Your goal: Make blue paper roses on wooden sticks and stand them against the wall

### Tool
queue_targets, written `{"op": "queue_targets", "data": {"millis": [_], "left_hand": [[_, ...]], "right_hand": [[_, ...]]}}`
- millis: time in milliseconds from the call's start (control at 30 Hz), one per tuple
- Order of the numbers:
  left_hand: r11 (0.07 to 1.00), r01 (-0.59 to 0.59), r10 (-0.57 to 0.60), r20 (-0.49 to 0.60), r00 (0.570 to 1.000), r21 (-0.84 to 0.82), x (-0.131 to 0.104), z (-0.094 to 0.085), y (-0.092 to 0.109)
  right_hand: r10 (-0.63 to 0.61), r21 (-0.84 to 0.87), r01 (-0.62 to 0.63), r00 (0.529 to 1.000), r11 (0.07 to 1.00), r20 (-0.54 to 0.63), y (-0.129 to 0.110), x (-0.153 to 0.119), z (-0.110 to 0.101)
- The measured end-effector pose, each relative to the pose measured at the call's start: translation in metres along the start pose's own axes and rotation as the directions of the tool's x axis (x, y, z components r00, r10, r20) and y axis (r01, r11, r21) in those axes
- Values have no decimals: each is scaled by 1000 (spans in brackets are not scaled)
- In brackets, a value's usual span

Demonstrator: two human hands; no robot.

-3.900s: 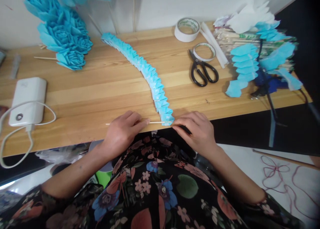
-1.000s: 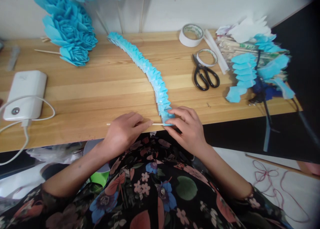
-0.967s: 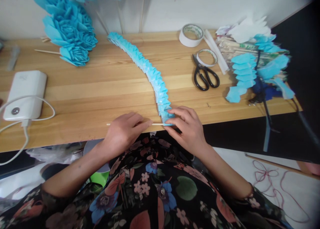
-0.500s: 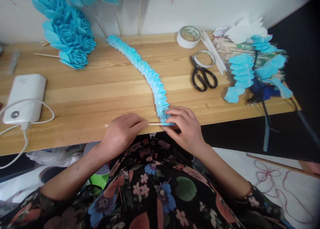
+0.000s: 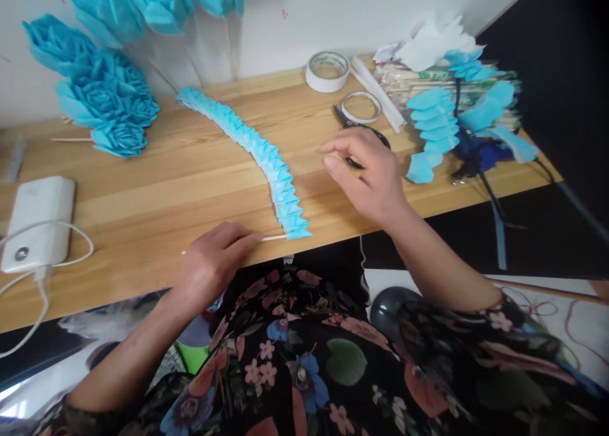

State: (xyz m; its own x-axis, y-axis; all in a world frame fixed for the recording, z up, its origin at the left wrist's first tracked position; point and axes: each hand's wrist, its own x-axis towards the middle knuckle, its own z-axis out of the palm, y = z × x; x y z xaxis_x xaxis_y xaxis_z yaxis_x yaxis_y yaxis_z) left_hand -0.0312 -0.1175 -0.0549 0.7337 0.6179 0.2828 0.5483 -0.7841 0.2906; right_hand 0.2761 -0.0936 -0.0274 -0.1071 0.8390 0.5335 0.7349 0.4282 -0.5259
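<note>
My left hand (image 5: 215, 255) is closed over a thin wooden stick (image 5: 275, 237) near the table's front edge. The stick's right end meets the near end of a long, curved strip of pleated light-blue paper (image 5: 259, 150), which runs back toward the wall. Lifted off the strip, my right hand (image 5: 364, 169) hovers to its right with thumb and fingers apart and nothing visible between them. It partly covers black-handled scissors (image 5: 378, 136) lying behind it.
Two tape rolls (image 5: 327, 72) stand by a bundle of sticks (image 5: 404, 80) at the back right, with pleated blue paper pieces (image 5: 434, 122) in front. Finished blue paper flowers (image 5: 107, 99) stand at the back left. A white power bank (image 5: 40, 217) with a cable lies at left.
My right hand has let go of the strip's near end and moved back and right, over the scissors. My left hand keeps its hold on the stick. The view has shifted somewhat.
</note>
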Motion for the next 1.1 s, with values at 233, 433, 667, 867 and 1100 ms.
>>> {"op": "queue_targets", "data": {"millis": [233,433,667,867,1100], "left_hand": [[999,-25,25,8,1000,25,6,-7,1],[998,25,-22,63,998,-49,3,-7,-7],[994,18,-11,61,998,-107,7,-9,-11],[995,14,-8,66,998,-101,12,-12,-12],[997,22,-17,58,998,-74,15,-13,-9]], "right_hand": [[-106,112,91,985,990,137,14,69,40],[-88,92,78,990,993,114,48,123,82],[19,145,-27,998,989,58,65,105,80],[22,207,-33,998,978,55,57,104,81],[30,249,-36,999,968,27,55,101,81]]}}
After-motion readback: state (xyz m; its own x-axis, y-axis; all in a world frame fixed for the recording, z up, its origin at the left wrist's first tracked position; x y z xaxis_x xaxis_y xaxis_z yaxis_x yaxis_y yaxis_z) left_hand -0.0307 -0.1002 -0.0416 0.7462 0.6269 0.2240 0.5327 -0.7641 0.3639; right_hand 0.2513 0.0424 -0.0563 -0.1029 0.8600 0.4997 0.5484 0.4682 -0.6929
